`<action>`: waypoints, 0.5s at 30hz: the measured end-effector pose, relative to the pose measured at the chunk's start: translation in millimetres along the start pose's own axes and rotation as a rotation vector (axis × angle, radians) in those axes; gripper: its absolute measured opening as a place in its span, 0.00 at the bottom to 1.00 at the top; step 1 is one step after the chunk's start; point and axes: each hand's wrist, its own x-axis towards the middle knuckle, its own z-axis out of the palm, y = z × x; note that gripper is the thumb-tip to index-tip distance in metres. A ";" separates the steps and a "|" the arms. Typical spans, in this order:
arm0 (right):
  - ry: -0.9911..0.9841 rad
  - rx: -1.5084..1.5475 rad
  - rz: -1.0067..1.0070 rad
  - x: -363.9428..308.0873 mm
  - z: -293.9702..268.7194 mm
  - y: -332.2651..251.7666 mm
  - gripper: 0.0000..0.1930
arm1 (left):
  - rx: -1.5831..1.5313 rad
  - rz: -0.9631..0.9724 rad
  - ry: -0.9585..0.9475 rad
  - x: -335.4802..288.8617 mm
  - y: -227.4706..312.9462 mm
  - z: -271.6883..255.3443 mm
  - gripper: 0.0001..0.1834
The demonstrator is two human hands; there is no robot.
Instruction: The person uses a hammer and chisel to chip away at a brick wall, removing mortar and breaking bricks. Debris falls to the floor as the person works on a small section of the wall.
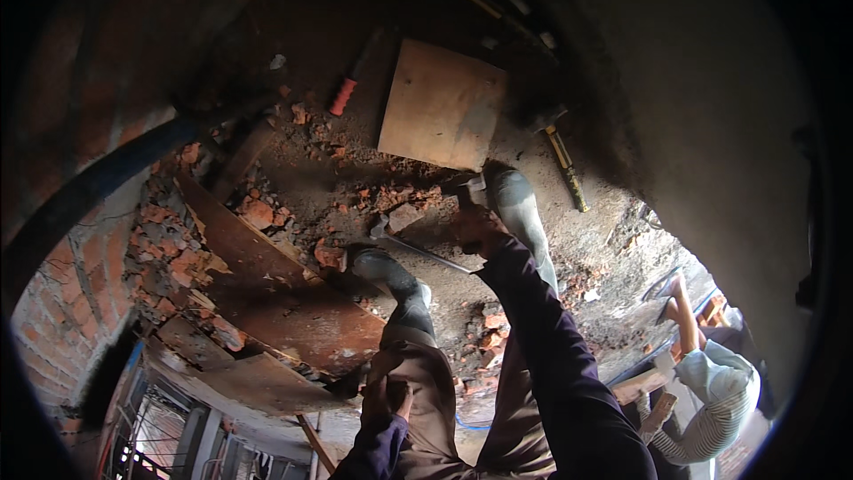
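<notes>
Head view: R hand reaches out in front of the R boot, fingers bent in; a tool's pale end pokes out just past the knuckles, next to the boot. Fingers & shadow cover the rest, so can't tell if the hand is pinched on it or just touching. Hammer lies on the ground L of the R hand, head near a brick chunk, shaft running toward the R sleeve; its far end is cut off from sight there. L hand sits low by the L knee, well apart from the tools, fingers partly curled; can't tell if it holds anything.

Beyond the R hand: sq. wood board flat on dirt, red-grip tool to its L w/ the other end lost in the dark, yellow/blk-handled hammer to its R. More tools up top, too dim to ID. L boot stands beside a brown panel amid brick rubble. Co-worker at lower R, partly cut off by the lens rim; details unclear.
</notes>
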 end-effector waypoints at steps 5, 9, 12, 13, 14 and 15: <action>0.248 -0.146 -0.113 2.4 -17.8 -17.0 0.06 | 0.031 0.098 0.033 8.5 -1.1 -8.4 0.38; 0.264 -1.295 -0.508 8.5 -52.0 -45.0 0.09 | 0.121 0.149 0.076 8.7 7.7 -7.6 0.39; 0.007 -0.086 -0.074 6.2 -80.0 -66.9 0.08 | 0.137 0.083 0.060 9.6 12.9 -2.5 0.39; 0.021 0.044 -0.040 3.5 -87.4 -72.2 0.09 | 0.171 0.029 0.027 8.2 14.1 -1.2 0.38; 0.006 0.168 -0.014 0.7 -93.2 -76.2 0.10 | 0.176 0.055 0.032 8.7 16.2 0.5 0.38; -0.014 0.291 0.011 -2.9 -97.7 -78.7 0.11 | 0.197 0.109 0.078 7.3 18.5 1.0 0.37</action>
